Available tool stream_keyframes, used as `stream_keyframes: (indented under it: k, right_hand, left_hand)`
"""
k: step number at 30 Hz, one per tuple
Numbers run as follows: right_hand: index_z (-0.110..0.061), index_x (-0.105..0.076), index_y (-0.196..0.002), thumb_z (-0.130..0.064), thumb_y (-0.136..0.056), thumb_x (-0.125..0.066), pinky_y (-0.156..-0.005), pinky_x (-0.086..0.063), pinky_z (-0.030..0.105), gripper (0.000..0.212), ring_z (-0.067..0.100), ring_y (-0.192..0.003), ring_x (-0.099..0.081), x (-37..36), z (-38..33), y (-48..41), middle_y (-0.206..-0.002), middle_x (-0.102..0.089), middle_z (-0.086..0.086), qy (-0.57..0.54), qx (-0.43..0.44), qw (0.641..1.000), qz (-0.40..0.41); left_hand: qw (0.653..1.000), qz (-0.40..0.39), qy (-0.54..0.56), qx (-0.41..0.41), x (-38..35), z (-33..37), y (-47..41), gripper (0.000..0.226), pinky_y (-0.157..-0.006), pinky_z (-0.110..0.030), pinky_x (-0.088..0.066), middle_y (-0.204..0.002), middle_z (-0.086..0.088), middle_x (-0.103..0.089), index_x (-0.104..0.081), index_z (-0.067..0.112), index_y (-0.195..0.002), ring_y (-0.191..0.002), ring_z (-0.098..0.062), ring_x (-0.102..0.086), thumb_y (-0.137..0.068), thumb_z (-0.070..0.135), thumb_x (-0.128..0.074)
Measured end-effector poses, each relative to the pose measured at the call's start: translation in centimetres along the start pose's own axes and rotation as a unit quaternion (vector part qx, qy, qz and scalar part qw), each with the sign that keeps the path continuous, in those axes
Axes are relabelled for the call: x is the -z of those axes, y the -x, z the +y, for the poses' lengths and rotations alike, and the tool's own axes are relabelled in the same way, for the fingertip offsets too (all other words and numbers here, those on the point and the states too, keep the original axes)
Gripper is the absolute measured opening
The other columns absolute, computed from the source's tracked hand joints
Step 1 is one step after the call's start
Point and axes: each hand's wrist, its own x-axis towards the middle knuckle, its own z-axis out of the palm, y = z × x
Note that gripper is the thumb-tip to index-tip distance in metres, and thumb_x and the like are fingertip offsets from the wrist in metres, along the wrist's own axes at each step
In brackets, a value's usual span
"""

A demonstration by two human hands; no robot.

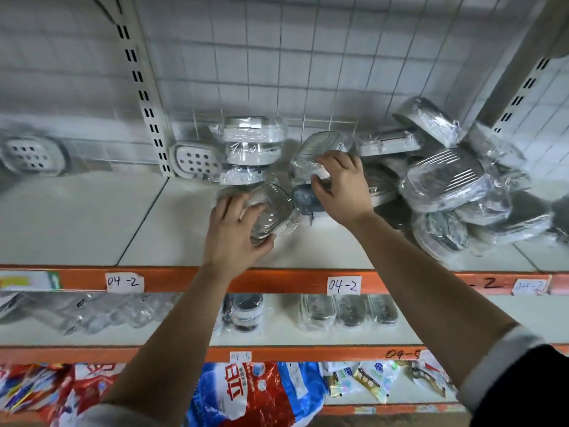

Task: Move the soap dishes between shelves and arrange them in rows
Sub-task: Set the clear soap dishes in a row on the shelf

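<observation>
The clear grey dish in the centre is looking like smooth transparent plastic. Glossy film is crinkling around the ribbed dish to its upper right and around the pile of soap dishes at the right. The perforated dish is showing matt white plastic. The shelf board is looking smooth and matt. Its orange edge strip is carrying paper labels. The bags at the bottom are shining.

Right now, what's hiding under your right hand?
Your right hand holds a clear wrapped soap dish; a dark blue dish lies just below. The hand covers part of both, so what's beneath is hidden.
</observation>
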Motion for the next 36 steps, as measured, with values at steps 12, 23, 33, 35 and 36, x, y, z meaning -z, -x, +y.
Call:
stream_keyframes:
  k: [12, 23, 33, 35, 36]
  right_hand:
    - [-0.017, -0.048, -0.135, -0.07, -0.082, -0.054, -0.095, -0.044, 0.05, 0.075, 0.041, -0.132, -0.033, -2.2, -2.1, -6.4, -0.142, -0.042, 0.009, 0.202, -0.126, 0.962, -0.134]
    - [-0.011, -0.045, -0.13, -0.048, -0.085, -0.065, -0.078, -0.048, 0.043, 0.062, 0.04, -0.118, -0.044, -2.7, -1.8, -5.8, -0.132, -0.049, 0.011, 0.12, -0.143, 0.98, -0.072]
    - [-0.02, -0.059, -0.125, -0.046, -0.077, -0.058, -0.077, -0.039, 0.033, 0.055, 0.034, -0.117, -0.049, 2.2, -2.6, -1.8, -0.129, -0.055, 0.002, -0.054, -0.127, 0.99, 0.029]
    - [-0.019, -0.062, -0.122, -0.049, -0.074, -0.055, -0.081, -0.046, 0.035, 0.057, 0.033, -0.113, -0.053, 3.4, -2.6, -0.2, -0.126, -0.057, 0.002, -0.081, -0.103, 0.99, 0.051]
    - [-0.017, -0.063, -0.12, -0.049, -0.074, -0.055, -0.084, -0.048, 0.037, 0.056, 0.032, -0.111, -0.056, 3.9, -2.5, 0.8, -0.123, -0.059, 0.003, -0.092, -0.088, 0.99, 0.061]
  left_hand:
    - [0.996, 0.086, -0.008, 0.006, -0.8, -0.3, 0.2, 0.056, -0.089, -0.048, -0.048, -0.122, -0.017, -0.061, -0.07, 0.006, -0.111, -0.111, -0.037, -0.053, -0.08, 0.052, -0.06]
    - [0.996, 0.088, -0.008, 0.017, -1.0, -0.5, 0.1, 0.056, -0.092, -0.049, -0.047, -0.125, -0.018, -0.058, -0.067, 0.006, -0.117, -0.111, -0.037, -0.05, -0.084, 0.051, -0.058]
    - [0.997, 0.071, 0.006, 0.029, -0.7, -0.7, 0.3, 0.062, -0.096, -0.051, -0.048, -0.126, -0.023, -0.055, -0.063, 0.002, -0.119, -0.114, -0.04, -0.049, -0.084, 0.054, -0.058]
    - [0.995, 0.092, 0.026, 0.039, -0.4, -0.5, 0.4, 0.062, -0.097, -0.049, -0.046, -0.125, -0.023, -0.055, -0.064, 0.002, -0.12, -0.114, -0.038, -0.049, -0.085, 0.053, -0.059]
    - [0.993, 0.108, 0.031, 0.044, -0.1, -0.3, 0.4, 0.061, -0.098, -0.047, -0.045, -0.125, -0.023, -0.056, -0.064, 0.001, -0.119, -0.114, -0.037, -0.05, -0.086, 0.052, -0.06]
